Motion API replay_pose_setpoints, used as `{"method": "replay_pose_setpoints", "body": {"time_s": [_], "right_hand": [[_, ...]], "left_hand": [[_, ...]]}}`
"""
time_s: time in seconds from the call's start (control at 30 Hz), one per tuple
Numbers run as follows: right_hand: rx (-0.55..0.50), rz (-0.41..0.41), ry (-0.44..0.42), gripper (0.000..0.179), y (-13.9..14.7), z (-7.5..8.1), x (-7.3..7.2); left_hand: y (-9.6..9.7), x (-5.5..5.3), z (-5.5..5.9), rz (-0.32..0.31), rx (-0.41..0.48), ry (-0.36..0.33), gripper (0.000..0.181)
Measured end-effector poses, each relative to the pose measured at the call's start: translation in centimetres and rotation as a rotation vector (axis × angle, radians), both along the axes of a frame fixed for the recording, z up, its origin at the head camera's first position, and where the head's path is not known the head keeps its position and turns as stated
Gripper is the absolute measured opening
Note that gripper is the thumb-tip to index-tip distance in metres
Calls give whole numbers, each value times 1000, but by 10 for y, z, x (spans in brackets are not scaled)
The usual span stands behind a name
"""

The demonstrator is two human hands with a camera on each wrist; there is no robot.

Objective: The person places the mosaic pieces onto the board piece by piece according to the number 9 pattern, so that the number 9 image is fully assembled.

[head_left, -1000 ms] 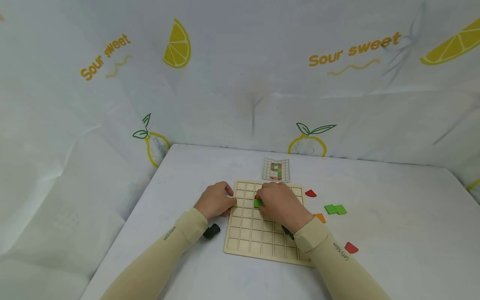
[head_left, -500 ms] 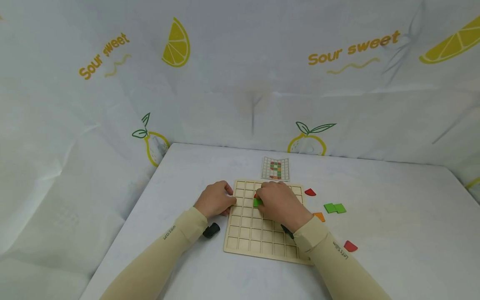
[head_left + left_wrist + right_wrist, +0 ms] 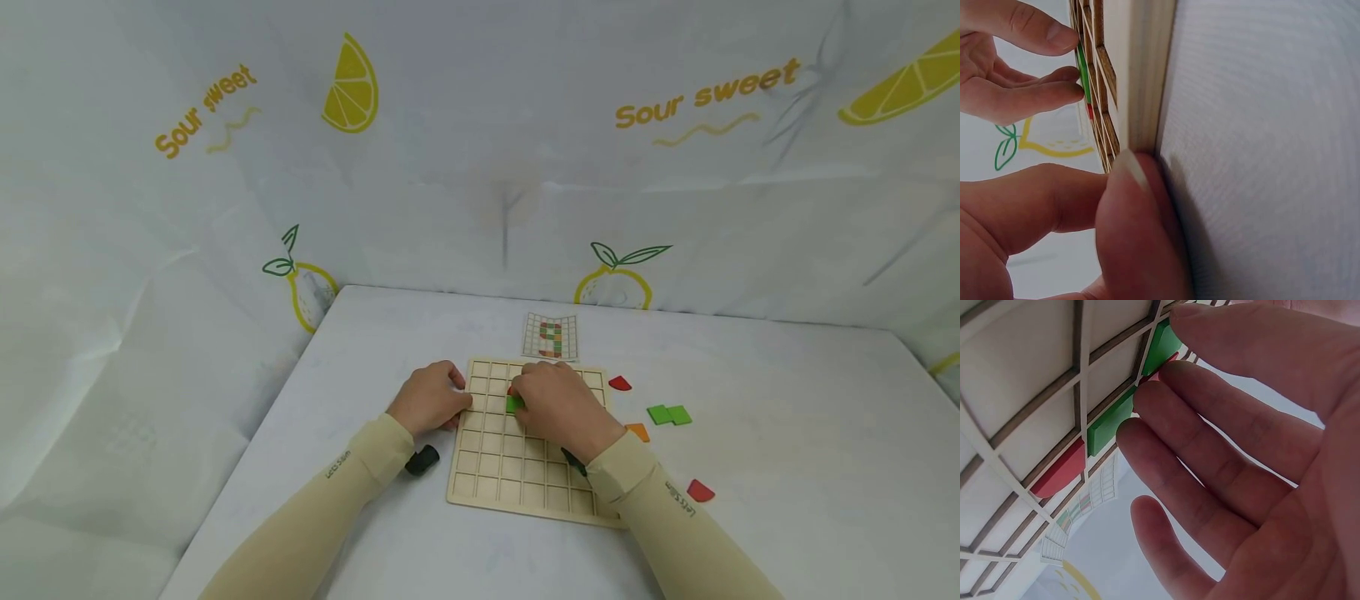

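white tabletop (image 3: 787,433); left grip (image 3: 431,400) pinches grid board (image 3: 510,469), sides running forward; right grip (image 3: 561,406) spread, touching green tile (image 3: 513,404)

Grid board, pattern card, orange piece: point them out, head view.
Grid board (image 3: 513,446), head view, a bare square.
Pattern card (image 3: 551,336), head view, its printed middle.
Orange piece (image 3: 637,432), head view, its top face.

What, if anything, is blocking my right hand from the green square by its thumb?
Nothing visible. In the right wrist view, the thumb of your right hand is right at the green square. A red piece lies beside that square on the board, near your fingers, but doesn't cover it.
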State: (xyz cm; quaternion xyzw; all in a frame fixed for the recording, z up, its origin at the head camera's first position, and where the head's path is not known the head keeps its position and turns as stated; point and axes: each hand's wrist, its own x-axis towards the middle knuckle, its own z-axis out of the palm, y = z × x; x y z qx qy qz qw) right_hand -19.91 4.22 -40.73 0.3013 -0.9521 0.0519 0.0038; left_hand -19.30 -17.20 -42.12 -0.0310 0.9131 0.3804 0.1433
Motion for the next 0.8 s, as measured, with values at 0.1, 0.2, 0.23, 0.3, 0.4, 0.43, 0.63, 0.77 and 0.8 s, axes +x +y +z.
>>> {"method": "replay_pose_setpoints", "body": {"time_s": [0.1, 0.2, 0.23, 0.3, 0.4, 0.43, 0.63, 0.77, 0.8], "right_hand": [[4, -5, -1, 7, 4, 1, 1], [-1, 1, 5, 8, 10, 3, 2], [-5, -1, 5, 8, 13, 3, 2], [-11, -10, 4, 7, 20, 4, 3], [-12, -37, -1, 4, 34, 7, 3], [-16, -49, 0, 5, 39, 9, 3], [-70, -169, -71, 17, 78, 17, 4], [-94, -244, -147, 25, 112, 19, 6], [-96, -260, -156, 26, 121, 19, 7]], "left_hand": [[4, -1, 0, -10, 6, 0, 19], [6, -2, 0, -19, 16, -3, 20], [6, -2, -1, -20, 21, -8, 20], [7, -3, -1, -24, 27, -14, 20], [6, -4, -3, -23, 37, -28, 21], [5, -4, -3, -24, 42, -31, 21], [1, -4, -4, -22, 45, -43, 23], [-1, -3, -2, -20, 33, -43, 24], [-1, -3, -2, -20, 30, -42, 24]]}}
